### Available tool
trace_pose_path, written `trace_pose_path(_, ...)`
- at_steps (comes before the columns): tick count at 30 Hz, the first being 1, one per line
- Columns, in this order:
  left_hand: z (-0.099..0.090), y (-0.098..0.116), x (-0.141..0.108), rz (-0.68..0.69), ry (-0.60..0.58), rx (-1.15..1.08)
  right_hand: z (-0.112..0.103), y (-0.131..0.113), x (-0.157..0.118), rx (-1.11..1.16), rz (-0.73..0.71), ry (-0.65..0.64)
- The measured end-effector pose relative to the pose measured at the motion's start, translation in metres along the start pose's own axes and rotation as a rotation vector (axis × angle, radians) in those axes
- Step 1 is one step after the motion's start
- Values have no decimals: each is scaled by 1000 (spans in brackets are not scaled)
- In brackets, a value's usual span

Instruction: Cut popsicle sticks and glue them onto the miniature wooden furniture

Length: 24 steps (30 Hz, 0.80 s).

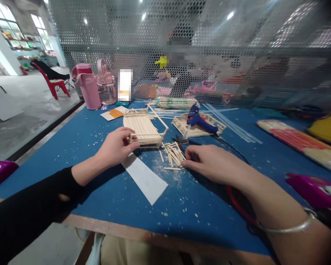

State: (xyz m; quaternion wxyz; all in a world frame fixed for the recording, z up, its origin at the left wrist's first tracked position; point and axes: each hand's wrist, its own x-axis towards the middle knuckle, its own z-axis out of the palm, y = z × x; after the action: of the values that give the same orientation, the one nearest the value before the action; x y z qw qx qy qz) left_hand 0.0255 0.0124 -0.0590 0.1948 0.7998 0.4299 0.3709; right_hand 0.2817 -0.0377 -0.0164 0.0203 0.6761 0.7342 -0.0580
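My left hand (pixel 117 145) grips the near left corner of a small wooden-stick model (pixel 142 127), a slatted deck with low railings, between thumb and fingers. One long stick slants up along the model's right side. At the right edge of a pile of short wooden sticks (pixel 171 154), my right hand (pixel 206 162) has thumb and forefinger drawn together; whatever is between the tips is hidden. Dark-jawed pliers (pixel 180 140) lie just behind the pile. A blue glue gun (pixel 201 122) rests over a second stick-built frame (pixel 179 125).
A white strip (pixel 146 178) lies in front of the model. Pink bottles (pixel 89 86) and a pixelated bright panel stand at the back left. Clear glue sticks (pixel 231 123), bagged sticks (pixel 175 102) and another pack (pixel 298 143) lie behind and right. Perforated metal mesh (pixel 113 33) borders the blue table.
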Motion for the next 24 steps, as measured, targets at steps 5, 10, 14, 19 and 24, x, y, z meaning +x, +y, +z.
trace_pose_path(5, -11, -3, -4, 44, -125, 7, 7, -2, 2, 55, -49, 25)
trace_pose_path(10, -12, -7, 0, 100, -124, 13, 9, -11, 4, 224, -70, 159)
trace_pose_path(14, -8, -5, -1, 76, -82, -75, 18, -21, 14, 483, -111, 225)
trace_pose_path(19, -12, -1, -3, -1, 0, -213, 13, -30, 27, 831, -246, 99)
trace_pose_path(24, -15, -3, -1, -65, 95, -209, 10, -40, 39, 1119, -217, 188)
